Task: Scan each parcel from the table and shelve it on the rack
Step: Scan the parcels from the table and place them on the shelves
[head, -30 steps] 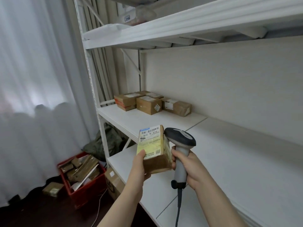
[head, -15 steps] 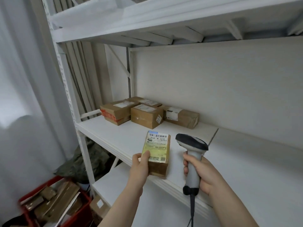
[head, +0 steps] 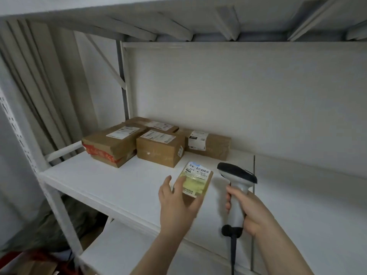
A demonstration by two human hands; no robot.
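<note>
A small brown parcel (head: 198, 178) with a yellow-green label and a barcode lies low on the white rack shelf (head: 119, 185), near its front edge. My left hand (head: 176, 201) holds the parcel's near end, with one digit lying on the label and another standing free to its left. The near end is hidden under my palm. To the right, my right hand (head: 250, 211) grips the handle of a grey barcode scanner (head: 236, 175), held upright with its dark head beside the parcel. The scanner's cable hangs down.
Several shelved cardboard parcels (head: 158, 147) sit at the back left of the same shelf. Another shelf board (head: 178, 20) runs close overhead and a lower shelf (head: 123, 251) lies below. A red crate (head: 39, 261) stands on the floor at bottom left.
I have moved closer to the rack. My left hand carried the small parcel forward and down onto the middle shelf, turning its label upward. The scanner stayed in my right hand.
</note>
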